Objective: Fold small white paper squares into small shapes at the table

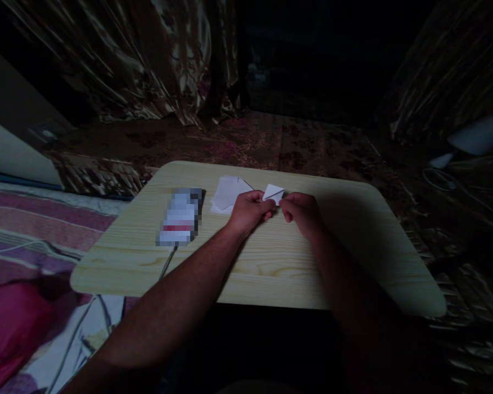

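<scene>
A small square of folded white paper [274,192], with a diagonal fold line across it, is held up above the table. My left hand [251,212] grips its left edge between thumb and fingers. At its lower right corner, my right hand [302,212] pinches the paper with thumb and forefinger. Just behind my left hand lies a loose stack of white paper sheets [227,192], partly covered by that hand.
The wood-grain table [271,268] has rounded corners. On its left lies a pixelated phone-like device [179,216] with a cable [167,262] running off the near edge. A striped bedspread [33,230] is at left, patterned curtains [176,54] hang behind, and a pale lamp-like object [479,135] stands at right.
</scene>
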`<state>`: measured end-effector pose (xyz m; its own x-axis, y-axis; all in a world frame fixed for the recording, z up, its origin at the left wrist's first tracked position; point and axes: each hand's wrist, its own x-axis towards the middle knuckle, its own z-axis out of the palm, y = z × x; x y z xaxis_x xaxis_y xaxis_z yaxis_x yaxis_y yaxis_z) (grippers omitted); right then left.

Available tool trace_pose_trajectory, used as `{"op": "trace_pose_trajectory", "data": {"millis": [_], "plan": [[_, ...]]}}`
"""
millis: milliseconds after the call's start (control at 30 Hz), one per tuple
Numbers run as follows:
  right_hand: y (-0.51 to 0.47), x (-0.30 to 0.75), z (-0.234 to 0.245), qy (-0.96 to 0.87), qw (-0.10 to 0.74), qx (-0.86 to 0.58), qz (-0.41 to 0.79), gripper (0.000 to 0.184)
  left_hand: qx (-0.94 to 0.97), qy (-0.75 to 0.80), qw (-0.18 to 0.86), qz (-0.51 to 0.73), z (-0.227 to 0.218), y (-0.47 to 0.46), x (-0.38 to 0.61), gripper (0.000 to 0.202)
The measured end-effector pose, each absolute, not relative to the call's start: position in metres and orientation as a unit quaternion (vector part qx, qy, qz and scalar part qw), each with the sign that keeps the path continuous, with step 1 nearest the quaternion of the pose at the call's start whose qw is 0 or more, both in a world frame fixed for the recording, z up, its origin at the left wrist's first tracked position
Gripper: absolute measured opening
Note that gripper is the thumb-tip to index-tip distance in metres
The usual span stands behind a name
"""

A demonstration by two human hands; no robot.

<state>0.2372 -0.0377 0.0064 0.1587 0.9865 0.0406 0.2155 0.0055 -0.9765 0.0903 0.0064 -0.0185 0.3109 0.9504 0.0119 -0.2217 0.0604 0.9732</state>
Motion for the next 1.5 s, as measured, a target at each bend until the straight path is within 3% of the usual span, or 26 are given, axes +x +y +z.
{"op": "trace_pose_trajectory", "data": {"millis": [1033, 1500], "plan": [[-0.0379, 0.2332, 0.005, -0.517, 0.48, -0.597, 0.381, 0.017, 0.559, 0.384, 0.571, 0.463, -0.0251, 0.0064, 0.09, 0.025], [-0.0363, 0.231, 0.0016, -0.528, 0.48, -0.612, 0.341, 0.013, 0.529, 0.362, 0.631, 0.437, -0.0205, 0.0043, 0.0914, 0.017]]}}
